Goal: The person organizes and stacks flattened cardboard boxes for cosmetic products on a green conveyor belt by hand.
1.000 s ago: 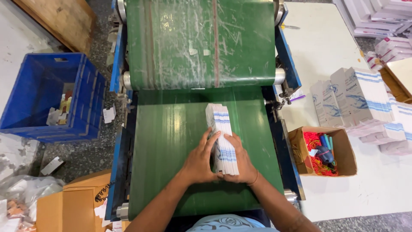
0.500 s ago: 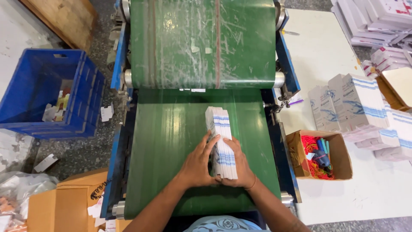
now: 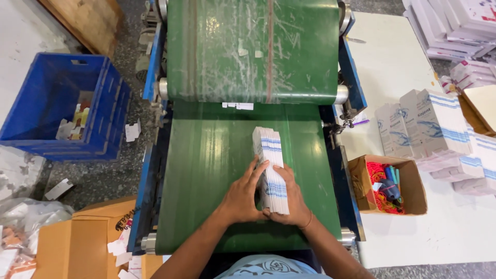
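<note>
Left hand [image 3: 242, 199] and right hand [image 3: 293, 199] clamp the stack of flat cartons [image 3: 270, 169] between them — best squeezed evenly, edges flush.

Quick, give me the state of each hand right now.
Left hand: pressed against the left side of the stack of flat cartons on the green belt.
Right hand: cupped against the stack's right side.

Two bare forearms are seen from above, no sleeves reaching the wrists. A thin bangle [image 3: 308, 223] is worn on the right wrist. A pale blue shirt [image 3: 268, 266] with a dark printed pattern is glimpsed at the bottom edge.
</note>
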